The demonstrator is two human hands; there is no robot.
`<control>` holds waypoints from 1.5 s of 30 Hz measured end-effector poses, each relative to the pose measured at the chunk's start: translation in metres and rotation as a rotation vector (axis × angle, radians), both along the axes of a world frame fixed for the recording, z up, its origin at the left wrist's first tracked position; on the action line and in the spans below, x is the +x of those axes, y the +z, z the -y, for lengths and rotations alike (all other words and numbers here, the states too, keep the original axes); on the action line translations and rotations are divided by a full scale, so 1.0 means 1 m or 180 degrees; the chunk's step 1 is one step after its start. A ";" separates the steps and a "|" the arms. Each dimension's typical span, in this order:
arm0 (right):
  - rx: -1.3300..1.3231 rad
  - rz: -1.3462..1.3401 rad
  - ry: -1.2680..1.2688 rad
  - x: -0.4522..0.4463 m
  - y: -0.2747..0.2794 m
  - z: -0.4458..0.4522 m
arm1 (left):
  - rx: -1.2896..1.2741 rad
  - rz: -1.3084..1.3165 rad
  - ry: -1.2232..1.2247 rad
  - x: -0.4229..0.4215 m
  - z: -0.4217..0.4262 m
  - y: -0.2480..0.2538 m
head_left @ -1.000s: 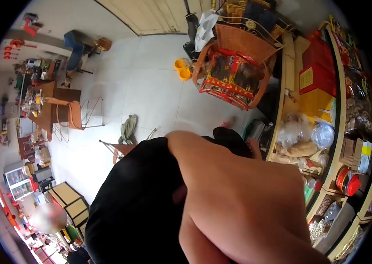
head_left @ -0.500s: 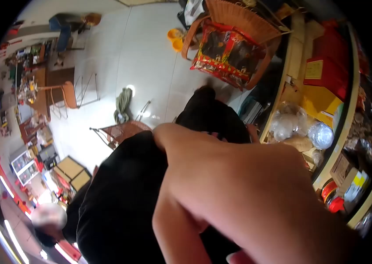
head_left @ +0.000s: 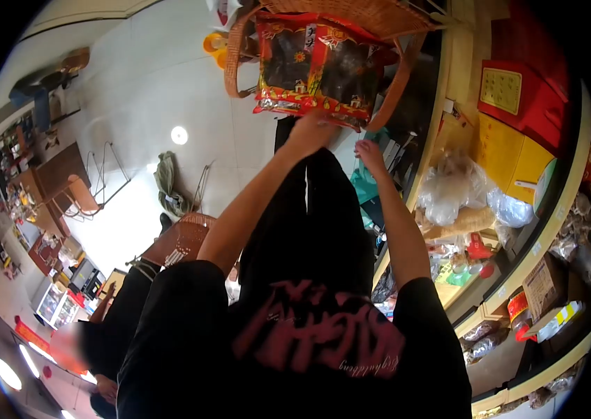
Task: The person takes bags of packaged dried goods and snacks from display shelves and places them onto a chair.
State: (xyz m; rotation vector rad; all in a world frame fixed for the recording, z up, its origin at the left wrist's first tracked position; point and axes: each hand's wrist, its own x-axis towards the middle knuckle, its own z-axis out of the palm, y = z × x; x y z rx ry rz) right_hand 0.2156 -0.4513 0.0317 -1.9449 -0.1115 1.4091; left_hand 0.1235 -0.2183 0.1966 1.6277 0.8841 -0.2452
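Note:
A red patterned bag with clear panels (head_left: pixel 320 63) lies on a wicker chair (head_left: pixel 382 21) at the top centre. At the bag's lower edge is my left hand (head_left: pixel 309 133), its fingers curled against the red border. Just to the right, my right hand (head_left: pixel 371 155) is below the bag's lower right corner, with thumb and fingertips pinched together. Whatever lies between those fingertips is too small to make out. Both bare forearms reach up from black sleeves.
Shelves on the right hold a red box (head_left: pixel 519 91), a yellow box (head_left: pixel 508 153) and plastic bags (head_left: pixel 452 188). A woven seat (head_left: pixel 180 241) and green cloth (head_left: pixel 167 183) are left of my legs. Another person in black (head_left: pixel 124 318) is at the lower left.
The large bare arm and hand near the camera have moved away, and both my hands now show at the bag. The bag and chair appear higher and further left in view.

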 end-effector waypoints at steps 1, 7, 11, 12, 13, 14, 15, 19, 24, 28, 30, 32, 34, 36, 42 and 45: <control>0.0510 0.0034 -0.0402 0.010 -0.006 -0.022 | 0.0220 -0.0057 0.0301 -0.013 -0.010 -0.060; 0.1100 0.1598 -0.0956 0.083 0.017 -0.118 | 0.0635 -0.0288 0.0863 0.016 -0.066 -0.151; 0.0675 0.2888 -0.0080 0.108 0.023 -0.139 | 0.0834 -0.0345 0.0917 0.047 -0.075 -0.191; 0.0685 0.2889 -0.0066 0.108 0.024 -0.148 | 0.0927 -0.0450 0.0934 0.053 -0.077 -0.194; 0.0830 0.2987 -0.0027 0.105 0.013 -0.151 | 0.0927 -0.0462 0.0948 0.056 -0.076 -0.196; 0.0981 0.3089 0.0005 0.100 -0.006 -0.150 | 0.0827 -0.0545 0.0967 0.059 -0.075 -0.195; 0.0758 0.2467 -0.0513 0.094 -0.023 -0.146 | 0.0724 -0.0633 0.0979 0.060 -0.074 -0.194; 0.0721 0.1351 -0.1366 0.082 -0.038 -0.141 | -0.0073 -0.0589 0.0451 0.054 -0.071 -0.186; 0.0136 0.0977 -0.1735 0.071 -0.011 -0.139 | 0.0070 -0.0589 0.0223 0.056 -0.068 -0.173; 0.0139 0.0528 -0.1465 0.072 0.013 -0.134 | 0.0022 -0.0033 0.0358 0.051 -0.059 -0.176; 0.0191 0.0503 -0.1468 0.067 0.012 -0.132 | -0.0064 0.0249 0.0166 0.045 -0.057 -0.183; 0.0246 0.0494 -0.1497 0.064 0.020 -0.135 | -0.0148 0.0547 -0.0052 0.043 -0.059 -0.177; 0.0338 0.0755 -0.1469 0.057 0.031 -0.137 | 0.0055 0.0098 0.0306 0.037 -0.056 -0.170; 0.0480 0.0861 -0.1281 0.055 0.043 -0.142 | -0.0159 -0.0061 0.0507 0.030 -0.056 -0.168; 0.0542 0.1348 -0.1190 0.040 0.080 -0.153 | -0.1825 -0.0186 0.2219 0.025 -0.074 -0.099; 0.0259 0.1549 -0.0763 0.028 0.111 -0.153 | -0.2391 -0.0160 0.1431 0.003 -0.091 -0.105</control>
